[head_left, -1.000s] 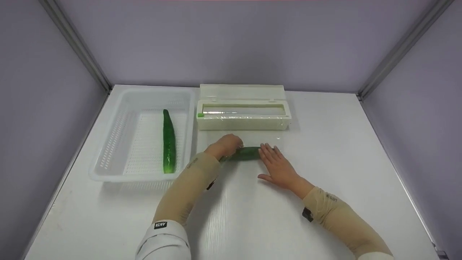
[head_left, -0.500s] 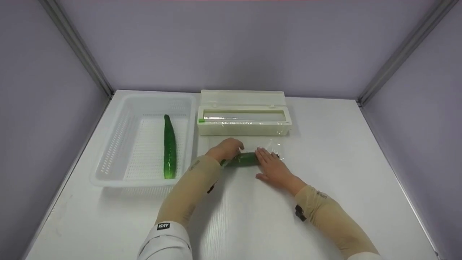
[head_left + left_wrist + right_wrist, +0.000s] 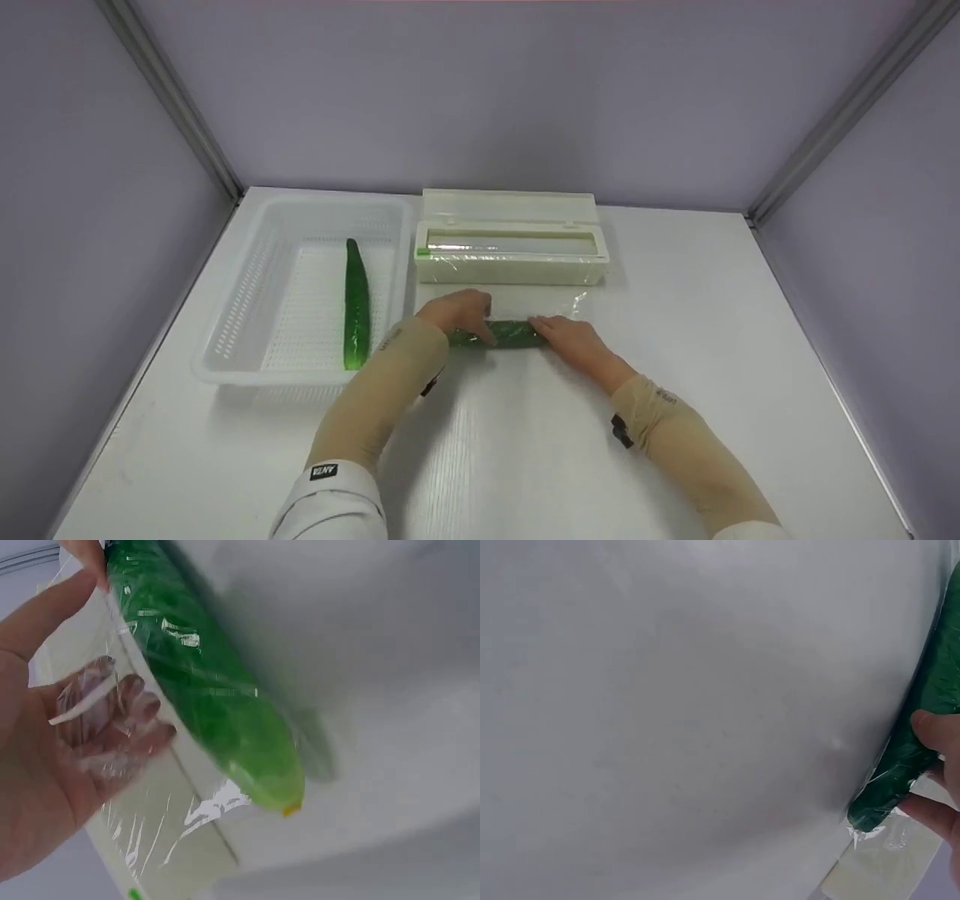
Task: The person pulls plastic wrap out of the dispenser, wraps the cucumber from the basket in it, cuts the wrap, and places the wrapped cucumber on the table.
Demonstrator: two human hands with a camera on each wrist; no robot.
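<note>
A short cucumber [image 3: 506, 334] wrapped in clear cling film [image 3: 564, 304] lies on the white table in front of the dispenser. My left hand [image 3: 480, 322] curls over its left part, thumb on the near side. The right hand [image 3: 544, 328] grips its right end. In the left wrist view the cucumber [image 3: 202, 682] glistens under film, and my left hand [image 3: 45, 735] has its fingers behind a loose film flap [image 3: 172, 825]. The right wrist view shows a thumb [image 3: 930, 724] and a finger pinching the cucumber's dark end [image 3: 889, 791].
A cream cling-film dispenser box [image 3: 511, 259] stands open just beyond the hands. To the left sits a white perforated basket [image 3: 247, 300] with a long cucumber [image 3: 355, 304] in it. Grey walls enclose the table on three sides.
The right hand went from lying flat beside the cucumber to gripping its right end. The film now wraps around the cucumber. My left hand stayed on the left part.
</note>
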